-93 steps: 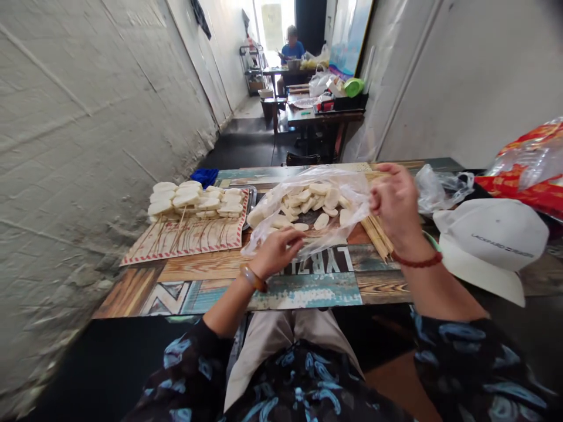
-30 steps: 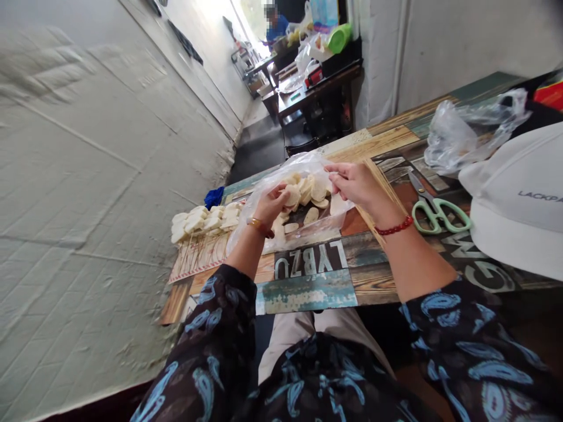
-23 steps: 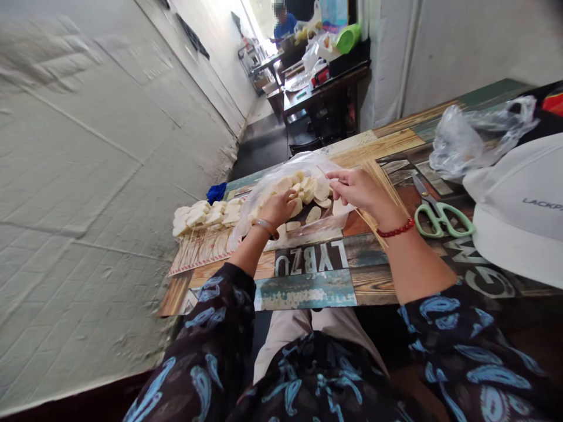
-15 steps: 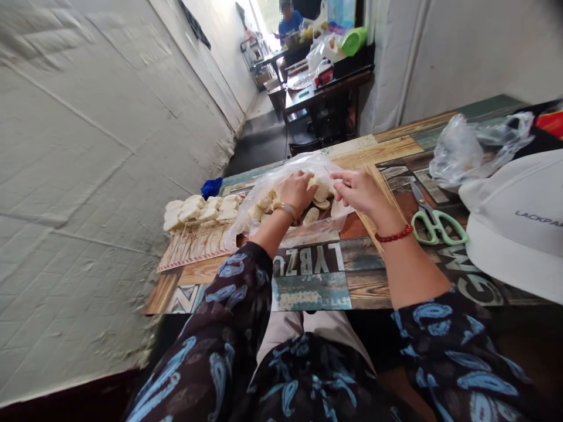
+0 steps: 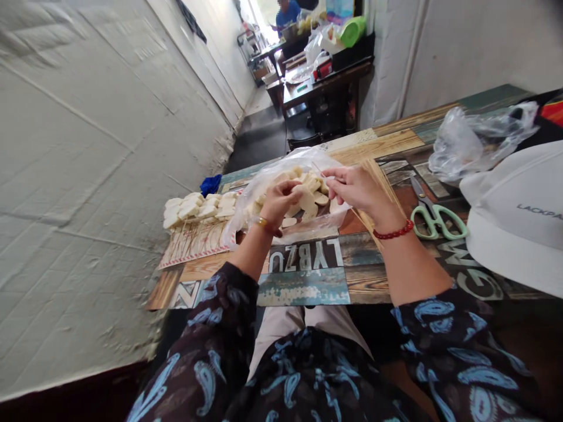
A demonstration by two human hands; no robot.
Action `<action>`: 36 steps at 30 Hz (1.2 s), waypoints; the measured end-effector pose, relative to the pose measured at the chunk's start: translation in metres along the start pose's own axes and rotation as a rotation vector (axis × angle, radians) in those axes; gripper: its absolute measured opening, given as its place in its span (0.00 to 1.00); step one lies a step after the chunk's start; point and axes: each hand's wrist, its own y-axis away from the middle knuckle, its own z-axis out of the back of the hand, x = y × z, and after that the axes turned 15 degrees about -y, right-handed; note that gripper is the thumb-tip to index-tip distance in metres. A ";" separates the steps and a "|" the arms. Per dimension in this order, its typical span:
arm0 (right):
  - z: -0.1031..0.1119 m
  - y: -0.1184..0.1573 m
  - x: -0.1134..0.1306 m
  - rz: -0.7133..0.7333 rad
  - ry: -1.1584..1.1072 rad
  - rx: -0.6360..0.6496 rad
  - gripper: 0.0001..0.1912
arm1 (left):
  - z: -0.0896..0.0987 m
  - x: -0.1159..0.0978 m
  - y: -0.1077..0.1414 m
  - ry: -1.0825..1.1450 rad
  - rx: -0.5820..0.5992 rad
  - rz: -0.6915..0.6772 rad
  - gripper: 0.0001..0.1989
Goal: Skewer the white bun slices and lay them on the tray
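Observation:
My left hand pinches a pale, oval food slice above an opened clear plastic bag. Between the thumb and fingers of my right hand is a thin wooden skewer, its tip pointing toward the upper left. More pale slices lie heaped in the bag; the exact food is unclear. A bundle of skewers lies under and beside my right wrist. At the left, slices on skewers rest in rows on a red-striped sheet.
Scissors with green handles, a white cap and a crumpled plastic bag are to the right. A blue cloth lies near the left wall. Farther back, a person in blue is beyond a cluttered dark table.
My left hand has lifted a slice from the heap and drawn back slightly left. My right hand keeps hold of the skewer and has shifted a little left.

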 end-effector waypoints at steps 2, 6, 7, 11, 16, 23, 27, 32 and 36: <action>-0.004 0.002 0.000 -0.008 -0.014 0.019 0.18 | 0.010 0.006 0.019 0.253 0.046 0.064 0.11; -0.015 0.005 -0.001 0.013 -0.122 -0.004 0.13 | 0.019 0.012 0.041 0.562 -0.004 0.203 0.12; -0.018 0.006 0.000 0.025 -0.163 -0.019 0.12 | 0.020 0.012 0.043 0.608 -0.019 0.235 0.11; -0.033 0.012 0.004 0.031 -0.340 -0.028 0.09 | 0.022 0.010 0.046 0.706 -0.024 0.295 0.14; -0.046 0.019 0.010 -0.067 -0.436 0.050 0.09 | 0.029 0.011 0.045 0.686 -0.037 0.297 0.10; -0.062 0.027 0.011 -0.130 -0.355 0.139 0.07 | 0.038 0.026 0.043 0.705 0.008 0.240 0.05; -0.077 0.033 0.008 -0.190 -0.289 0.201 0.05 | 0.039 0.036 0.045 0.723 0.000 0.226 0.04; -0.092 0.038 0.001 -0.248 -0.125 0.273 0.07 | 0.039 0.047 0.049 0.833 0.092 0.290 0.04; -0.092 0.044 -0.002 -0.150 0.029 0.238 0.08 | 0.037 0.051 0.052 0.828 0.150 0.330 0.05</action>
